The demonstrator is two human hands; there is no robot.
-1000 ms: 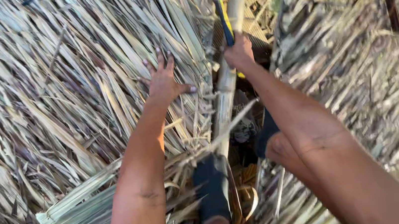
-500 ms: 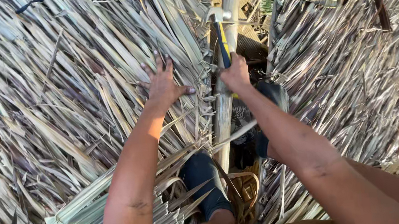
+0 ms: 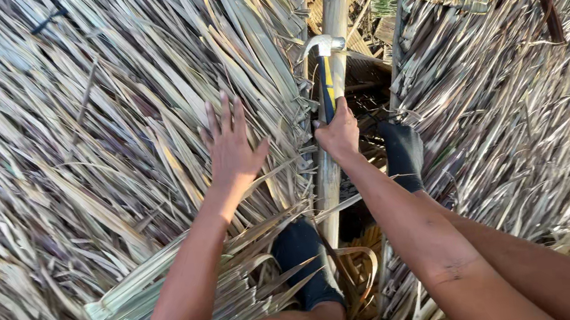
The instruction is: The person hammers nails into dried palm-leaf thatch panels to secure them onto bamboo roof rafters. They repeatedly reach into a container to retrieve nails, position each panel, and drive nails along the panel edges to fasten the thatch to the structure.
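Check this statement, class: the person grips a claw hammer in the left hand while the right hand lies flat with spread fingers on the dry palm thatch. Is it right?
Not quite: the hands are swapped. The head view shows the right hand gripping the claw hammer beside the bamboo pole, while the left hand lies flat with spread fingers on the dry palm thatch.
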